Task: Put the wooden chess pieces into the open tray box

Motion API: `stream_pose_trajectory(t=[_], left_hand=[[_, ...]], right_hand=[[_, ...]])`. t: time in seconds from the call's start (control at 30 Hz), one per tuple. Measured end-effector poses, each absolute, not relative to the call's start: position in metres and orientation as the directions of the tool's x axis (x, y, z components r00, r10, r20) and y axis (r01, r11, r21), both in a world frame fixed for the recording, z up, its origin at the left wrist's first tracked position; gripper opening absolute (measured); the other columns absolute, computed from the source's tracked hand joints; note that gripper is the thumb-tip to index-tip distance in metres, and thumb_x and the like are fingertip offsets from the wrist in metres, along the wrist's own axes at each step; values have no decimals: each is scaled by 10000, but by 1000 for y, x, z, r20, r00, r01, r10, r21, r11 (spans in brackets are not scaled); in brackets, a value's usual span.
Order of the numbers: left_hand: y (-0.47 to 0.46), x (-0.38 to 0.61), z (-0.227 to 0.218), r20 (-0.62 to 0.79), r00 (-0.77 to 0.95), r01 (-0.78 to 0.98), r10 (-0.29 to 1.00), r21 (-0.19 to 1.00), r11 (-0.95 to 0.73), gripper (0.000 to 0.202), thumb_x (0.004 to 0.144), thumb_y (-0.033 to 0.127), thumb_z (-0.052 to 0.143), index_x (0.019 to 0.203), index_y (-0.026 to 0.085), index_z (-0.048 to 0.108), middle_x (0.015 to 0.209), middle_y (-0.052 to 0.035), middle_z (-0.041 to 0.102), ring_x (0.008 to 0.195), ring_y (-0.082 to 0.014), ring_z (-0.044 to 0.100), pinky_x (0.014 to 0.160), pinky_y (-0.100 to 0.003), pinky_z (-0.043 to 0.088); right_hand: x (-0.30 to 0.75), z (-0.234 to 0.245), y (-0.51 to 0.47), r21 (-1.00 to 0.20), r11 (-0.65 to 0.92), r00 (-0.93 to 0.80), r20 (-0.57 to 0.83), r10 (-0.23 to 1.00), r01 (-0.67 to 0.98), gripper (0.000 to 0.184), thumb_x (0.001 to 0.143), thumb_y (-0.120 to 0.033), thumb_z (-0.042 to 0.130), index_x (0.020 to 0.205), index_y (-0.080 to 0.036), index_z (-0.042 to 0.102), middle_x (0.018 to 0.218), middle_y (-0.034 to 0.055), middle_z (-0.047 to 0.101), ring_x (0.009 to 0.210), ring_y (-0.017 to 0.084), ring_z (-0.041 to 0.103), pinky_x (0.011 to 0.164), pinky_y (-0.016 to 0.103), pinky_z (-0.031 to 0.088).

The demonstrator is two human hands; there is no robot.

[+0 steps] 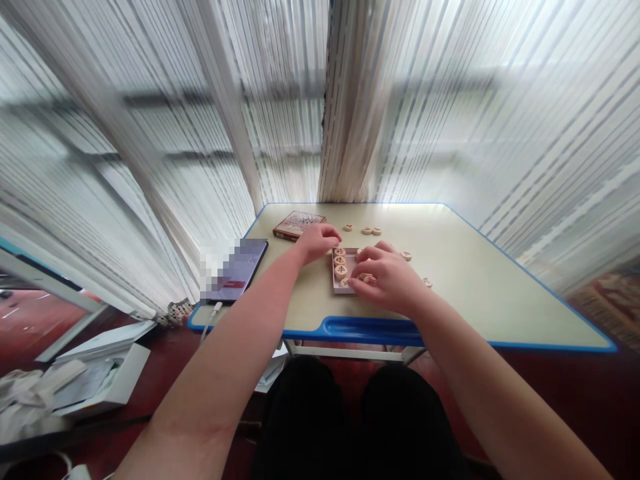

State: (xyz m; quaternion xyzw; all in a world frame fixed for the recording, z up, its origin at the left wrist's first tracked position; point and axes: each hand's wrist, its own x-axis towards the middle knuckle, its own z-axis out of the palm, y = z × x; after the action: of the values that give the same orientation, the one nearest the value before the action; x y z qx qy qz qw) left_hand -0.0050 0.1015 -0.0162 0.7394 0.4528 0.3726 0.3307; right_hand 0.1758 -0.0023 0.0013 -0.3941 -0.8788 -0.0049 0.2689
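A shallow open box lies on the table in front of me. Round wooden xiangqi pieces with dark characters form a column along its left wall, among them one piece near the middle. My left hand is at the box's far left corner, fingers curled together; what the fingertips hold, if anything, is hidden. Over the box's right side, my right hand bends its fingers, thumb and forefinger tips closing at a xiangqi piece at the column's near end. More pieces show beneath that palm.
Loose pieces lie behind the box, one piece alone, and others to its right. A flat red-brown box lid sits at the back left. Nearer is a tablet with a white cable. Curtains hang behind the table.
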Motion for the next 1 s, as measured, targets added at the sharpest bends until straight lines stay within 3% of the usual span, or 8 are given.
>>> stream_pose_trajectory(t=[0.17,0.33,0.47,0.6,0.83,1.0], left_hand=[[105,-3,-20,206,318,393,925,860,-327,117,604,158,585,671,139,679,643,-16,653,665,-145,580,679,-276,463],[101,-3,-15,222,314,430,923,834,-347,130,606,154,578,686,135,679,673,-17,661,678,-149,583,661,-272,451],[97,-2,-12,222,308,454,925,820,-348,143,609,161,574,701,131,679,698,-24,664,699,-157,583,682,-282,454],[94,-1,-9,222,306,480,926,804,-351,142,606,163,569,693,129,676,694,-26,659,708,-162,582,695,-285,455],[94,-2,-9,240,321,505,916,776,-379,171,607,175,545,709,131,676,712,-25,663,735,-164,585,699,-273,461],[95,-2,-8,242,331,499,912,776,-387,178,614,181,540,718,129,675,720,-28,666,729,-160,587,696,-272,463]], right_hand=[[175,3,-5,-142,698,-588,438,680,701,181,755,-249,578,673,-211,735,793,69,634,755,201,434,723,359,392],[174,0,-3,-132,709,-606,426,672,693,200,787,-256,556,718,-210,738,773,74,628,763,205,431,721,352,384],[171,-2,1,-138,652,-547,434,716,745,258,816,-294,547,650,-203,721,772,78,639,745,202,423,725,360,379],[169,-4,8,-173,616,-523,387,760,768,259,789,-324,601,581,-214,709,726,73,632,743,205,425,723,361,372],[168,-4,14,-253,594,-517,313,797,763,114,747,-287,657,708,-235,750,804,56,642,794,201,459,750,337,372],[169,-3,15,-264,582,-501,318,805,769,158,763,-323,648,698,-217,745,785,63,637,771,197,468,761,341,365]])
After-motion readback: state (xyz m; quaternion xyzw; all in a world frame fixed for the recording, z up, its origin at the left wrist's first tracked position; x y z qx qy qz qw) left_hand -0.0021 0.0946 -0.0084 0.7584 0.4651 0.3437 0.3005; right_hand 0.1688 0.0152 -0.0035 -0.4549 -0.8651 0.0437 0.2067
